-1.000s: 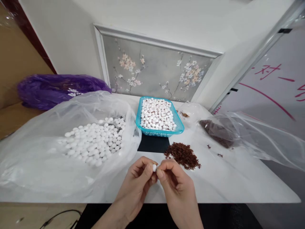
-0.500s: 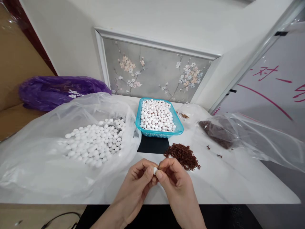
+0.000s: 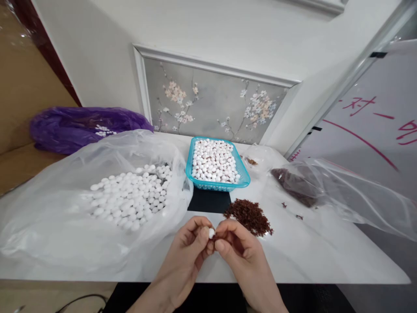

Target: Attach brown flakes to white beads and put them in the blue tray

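A small white ball (image 3: 211,233) is pinched between the thumb and fingers of my left hand (image 3: 189,248), above the front part of the table. Right beside the ball is my right hand (image 3: 243,250), its fingers curled and its thumb slightly back from the ball. Something dark reddish-brown shows between the right fingertips, too small to make out. Just beyond my right hand lies a heap of reddish-brown star-shaped pieces (image 3: 249,216). A clear plastic bag (image 3: 70,237) spread open at the left holds many loose white balls (image 3: 130,200).
Behind my hands stands a blue plastic basket (image 3: 244,176) full of white balls, partly over a black flat patch (image 3: 208,201). A purple bag (image 3: 65,130) lies back left. At right, a clear bag (image 3: 299,187) holds brown pieces. A framed flower picture (image 3: 208,104) is behind.
My right thumb and fingertips have drawn back a little from the white ball, which stays in my left hand. The view has tilted slightly upward.
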Tool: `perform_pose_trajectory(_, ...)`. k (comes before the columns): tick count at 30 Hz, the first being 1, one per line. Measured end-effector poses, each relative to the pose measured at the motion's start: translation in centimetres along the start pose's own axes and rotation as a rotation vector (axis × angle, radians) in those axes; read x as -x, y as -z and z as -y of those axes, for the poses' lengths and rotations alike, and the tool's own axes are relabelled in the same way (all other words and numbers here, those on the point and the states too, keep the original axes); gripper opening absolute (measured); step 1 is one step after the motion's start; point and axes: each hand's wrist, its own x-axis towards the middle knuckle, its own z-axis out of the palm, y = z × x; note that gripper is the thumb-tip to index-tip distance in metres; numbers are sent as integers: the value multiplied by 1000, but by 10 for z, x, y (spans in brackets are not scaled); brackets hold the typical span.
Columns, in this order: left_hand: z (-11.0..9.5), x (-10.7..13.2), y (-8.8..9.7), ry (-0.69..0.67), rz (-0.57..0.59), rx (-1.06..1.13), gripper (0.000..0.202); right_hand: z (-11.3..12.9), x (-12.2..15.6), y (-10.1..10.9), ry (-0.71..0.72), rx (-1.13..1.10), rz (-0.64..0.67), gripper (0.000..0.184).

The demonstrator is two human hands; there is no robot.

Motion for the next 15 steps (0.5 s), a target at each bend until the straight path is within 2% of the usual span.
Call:
perform_pose_trajectory(8,1,2,1,21,48,-52,10,10,-2,8,54,195,105,13)
perform_pose_trajectory(15,-1,3,-1,17,39,-48,16,8,-3,7,50,155,101,11)
